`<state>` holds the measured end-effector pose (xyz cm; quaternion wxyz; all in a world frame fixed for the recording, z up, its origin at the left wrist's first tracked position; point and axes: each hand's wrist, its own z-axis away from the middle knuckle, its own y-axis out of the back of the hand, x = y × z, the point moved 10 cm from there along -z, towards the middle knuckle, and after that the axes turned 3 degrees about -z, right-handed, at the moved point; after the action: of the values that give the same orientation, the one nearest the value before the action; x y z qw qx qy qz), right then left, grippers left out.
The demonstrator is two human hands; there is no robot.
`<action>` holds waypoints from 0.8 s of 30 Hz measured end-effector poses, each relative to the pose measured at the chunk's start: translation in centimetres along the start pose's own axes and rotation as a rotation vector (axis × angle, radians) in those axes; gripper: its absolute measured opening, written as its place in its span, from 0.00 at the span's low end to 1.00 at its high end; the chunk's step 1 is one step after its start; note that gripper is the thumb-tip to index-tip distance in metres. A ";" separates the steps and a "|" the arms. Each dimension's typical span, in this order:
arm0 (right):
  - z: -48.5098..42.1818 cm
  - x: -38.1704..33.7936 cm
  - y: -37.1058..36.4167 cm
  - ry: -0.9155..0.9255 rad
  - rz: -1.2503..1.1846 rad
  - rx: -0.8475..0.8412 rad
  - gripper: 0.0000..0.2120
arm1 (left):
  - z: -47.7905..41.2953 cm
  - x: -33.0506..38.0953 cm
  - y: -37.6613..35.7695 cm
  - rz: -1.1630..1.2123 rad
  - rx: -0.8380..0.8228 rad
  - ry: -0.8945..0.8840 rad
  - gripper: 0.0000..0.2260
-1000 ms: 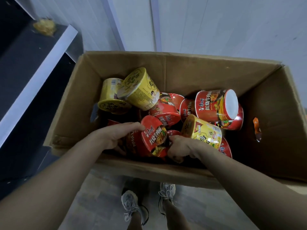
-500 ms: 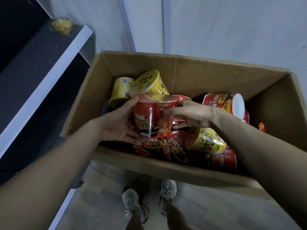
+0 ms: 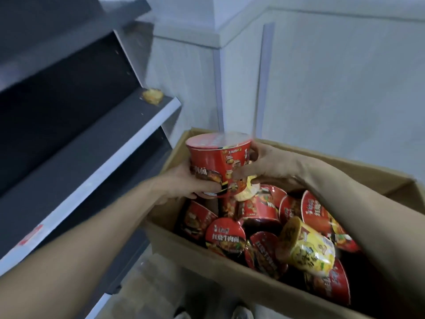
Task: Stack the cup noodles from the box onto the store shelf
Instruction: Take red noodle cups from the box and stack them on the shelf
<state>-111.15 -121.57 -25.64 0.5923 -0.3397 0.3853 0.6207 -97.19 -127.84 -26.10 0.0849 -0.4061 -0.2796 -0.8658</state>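
Left hand (image 3: 184,183) and right hand (image 3: 272,166), each grip clamped on one upright held cup (image 3: 216,161); box (image 3: 202,265) holds about seven red cups (image 3: 225,236), two yellow cups (image 3: 308,249).

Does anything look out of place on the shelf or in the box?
Yes: a crumpled yellowish scrap lies at the right end of the dark grey shelf, like litter. In the brown cardboard box, noodle cups lie jumbled. Left hand and right hand grip one red noodle cup.
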 end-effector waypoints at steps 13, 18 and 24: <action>-1.1 -16.6 -8.4 0.241 0.211 -0.164 0.35 | 7.9 1.4 14.0 0.035 0.231 -0.073 0.42; -2.1 -22.5 -13.2 0.317 0.322 -0.128 0.44 | 12.5 0.9 21.4 0.050 0.354 -0.104 0.45; -3.4 -30.4 -21.6 0.412 0.311 -0.191 0.41 | 18.8 -1.3 30.5 0.026 0.475 -0.114 0.42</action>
<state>-87.70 -138.93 -2.13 0.3646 -0.4499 0.4849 0.6554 -72.57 -142.87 -4.78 0.1735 -0.4264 -0.4744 -0.7503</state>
